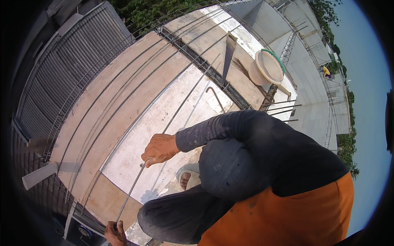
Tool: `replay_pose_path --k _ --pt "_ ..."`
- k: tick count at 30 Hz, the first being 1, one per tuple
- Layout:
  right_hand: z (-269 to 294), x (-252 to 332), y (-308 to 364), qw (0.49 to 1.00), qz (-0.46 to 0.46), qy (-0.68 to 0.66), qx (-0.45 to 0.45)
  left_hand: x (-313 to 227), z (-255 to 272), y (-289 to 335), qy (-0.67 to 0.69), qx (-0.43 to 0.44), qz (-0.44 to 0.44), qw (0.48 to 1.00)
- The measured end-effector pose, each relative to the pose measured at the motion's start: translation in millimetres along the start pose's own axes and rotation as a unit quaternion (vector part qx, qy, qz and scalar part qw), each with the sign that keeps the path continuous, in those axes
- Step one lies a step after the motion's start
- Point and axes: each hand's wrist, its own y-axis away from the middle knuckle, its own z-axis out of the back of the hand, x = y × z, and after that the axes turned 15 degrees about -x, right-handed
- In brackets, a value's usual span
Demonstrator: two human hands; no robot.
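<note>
A long thin steel reinforcing bar runs slantwise from the lower left toward the upper middle, over pale and brown deck panels. My right hand is closed around the middle of it, above a white panel. At the lower edge of the view, my left hand grips the bar near its lower end, thumb up against it. Left of this bar, several more bars lie roughly alongside it on the brown panel. My bent knees and one sandalled foot are close by the right hand.
A steel-cage beam crosses the deck. Beyond it are a pale bucket with a green rim, a dark strip and a hooked bar. Corrugated roofing lies below the left edge. Another person is far off right.
</note>
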Motion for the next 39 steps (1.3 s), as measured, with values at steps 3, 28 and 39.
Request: replay_pose_path --k 3,28,39 --pt "-4 -24 9 0.992 0.048 -0.030 -0.108 34 12 -21 0.491 0.067 0.255 0.831" --pt "115 -265 368 0.441 -0.501 -0.324 -0.670 72 7 -103 0.745 0.315 0.265 0.525" --pt "-101 -159 578 0.712 -0.652 0.245 -0.090 64 14 -126 0.729 0.460 0.448 0.236"
